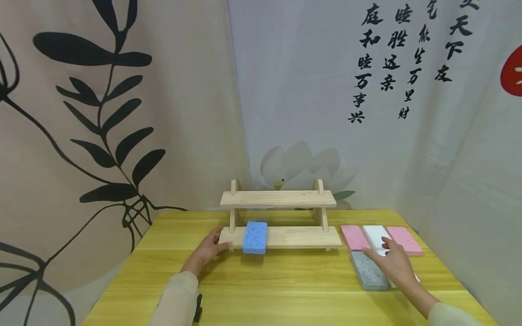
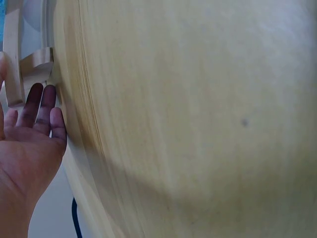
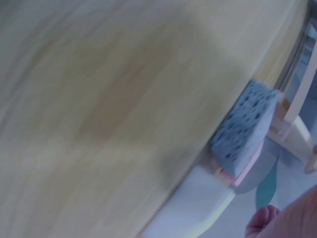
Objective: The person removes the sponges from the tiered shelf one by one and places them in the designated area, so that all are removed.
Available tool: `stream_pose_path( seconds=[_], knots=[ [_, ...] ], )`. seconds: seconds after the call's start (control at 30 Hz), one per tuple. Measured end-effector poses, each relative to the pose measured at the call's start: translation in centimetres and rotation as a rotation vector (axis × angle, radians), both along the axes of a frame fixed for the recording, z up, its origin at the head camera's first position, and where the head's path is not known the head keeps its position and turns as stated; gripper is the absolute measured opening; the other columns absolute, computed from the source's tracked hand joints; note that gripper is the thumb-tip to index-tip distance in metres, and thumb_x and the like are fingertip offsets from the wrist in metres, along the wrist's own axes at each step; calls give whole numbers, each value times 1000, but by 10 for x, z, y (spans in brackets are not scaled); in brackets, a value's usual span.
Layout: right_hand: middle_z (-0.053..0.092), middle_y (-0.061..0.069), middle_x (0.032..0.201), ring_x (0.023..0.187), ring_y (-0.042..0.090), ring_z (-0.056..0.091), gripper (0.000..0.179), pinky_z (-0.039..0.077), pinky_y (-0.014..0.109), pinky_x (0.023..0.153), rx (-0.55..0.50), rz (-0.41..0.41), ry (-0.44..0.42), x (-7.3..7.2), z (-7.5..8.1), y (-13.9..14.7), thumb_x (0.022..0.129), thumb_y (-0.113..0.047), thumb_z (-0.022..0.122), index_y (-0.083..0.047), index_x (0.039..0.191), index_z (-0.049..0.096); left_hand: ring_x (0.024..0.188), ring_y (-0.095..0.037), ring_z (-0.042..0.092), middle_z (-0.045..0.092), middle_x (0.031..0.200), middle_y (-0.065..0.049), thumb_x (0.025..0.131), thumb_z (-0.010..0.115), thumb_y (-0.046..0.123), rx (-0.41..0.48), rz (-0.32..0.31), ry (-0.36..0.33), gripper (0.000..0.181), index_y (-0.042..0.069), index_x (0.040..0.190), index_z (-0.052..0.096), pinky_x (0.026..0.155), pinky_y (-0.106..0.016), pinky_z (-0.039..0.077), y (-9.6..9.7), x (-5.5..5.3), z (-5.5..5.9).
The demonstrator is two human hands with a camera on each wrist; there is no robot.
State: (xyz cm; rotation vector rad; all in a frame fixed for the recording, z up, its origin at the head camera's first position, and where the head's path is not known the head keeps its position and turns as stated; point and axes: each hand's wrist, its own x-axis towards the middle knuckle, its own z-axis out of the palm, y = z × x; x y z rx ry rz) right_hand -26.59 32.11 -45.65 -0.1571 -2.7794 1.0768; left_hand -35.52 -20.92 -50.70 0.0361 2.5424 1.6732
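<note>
My left hand [image 1: 209,248] grips the left end of a two-tier wooden shelf rack [image 1: 281,237], thumb at the front edge and fingers behind. In the left wrist view the end of the shelf board [image 2: 14,79] sits between thumb and fingers. A speckled blue sponge [image 1: 255,237] lies on the lower tier, jutting past its front edge. My right hand [image 1: 393,262] is over the sponges on the right, thumb and fingers spread, holding nothing. Partly hidden under it is a white sponge [image 3: 190,206], beside a grey sponge [image 1: 369,270].
Behind these lie a pink sponge [image 1: 355,237], another white sponge [image 1: 373,235] and a second pink sponge [image 1: 405,241]. The wooden table [image 1: 281,290] ends near a printed cloth backdrop [image 1: 191,113]. A small black object [image 1: 197,309] shows beside my left sleeve.
</note>
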Motion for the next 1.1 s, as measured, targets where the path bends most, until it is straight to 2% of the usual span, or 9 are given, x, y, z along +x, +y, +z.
stream_pose_path(
  seconds=[0.1, 0.33, 0.43, 0.57, 0.87, 1.1],
  knots=[
    [41, 37, 137, 119, 49, 47, 99, 44, 58, 93, -34, 6, 6, -3, 3, -12, 91, -57, 64, 15, 148, 25, 122, -39, 52, 46, 141, -27, 93, 72, 29, -1, -2, 5, 83, 8, 157, 23, 97, -55, 44, 1, -3, 0],
    [39, 31, 138, 125, 47, 42, 96, 40, 58, 98, -125, 10, 23, -15, 1, -53, 91, -55, 66, 10, 150, 26, 119, -37, 54, 48, 138, -26, 93, 72, 29, 4, -3, 17, 83, 7, 157, 24, 96, -55, 44, 0, 0, 0],
    [42, 32, 138, 124, 46, 44, 94, 40, 58, 99, -156, 15, 49, -21, -2, -72, 89, -52, 69, 10, 149, 30, 119, -38, 54, 48, 138, -27, 93, 72, 29, 3, -7, 19, 84, 6, 157, 23, 97, -55, 44, 1, 2, 2],
    [45, 32, 137, 124, 45, 46, 92, 40, 57, 100, -169, 17, 82, -26, -3, -98, 88, -50, 72, 9, 147, 34, 120, -39, 53, 46, 140, -28, 93, 72, 29, -1, -10, 16, 84, 7, 157, 23, 97, -55, 44, 1, 2, 4],
    [49, 24, 136, 123, 40, 48, 92, 41, 58, 97, -185, 2, 97, -34, 1, -155, 85, -54, 73, 2, 148, 37, 122, -40, 51, 45, 142, -28, 92, 73, 31, 0, -14, 7, 85, 9, 157, 23, 97, -55, 43, 1, -1, 3],
    [50, 22, 132, 117, 39, 52, 92, 45, 55, 93, -210, 27, 110, -36, -1, -197, 83, -55, 74, 3, 146, 41, 121, -41, 52, 44, 141, -29, 93, 72, 31, 0, -27, 6, 86, 6, 157, 21, 96, -56, 44, 0, -1, 2]
  ],
)
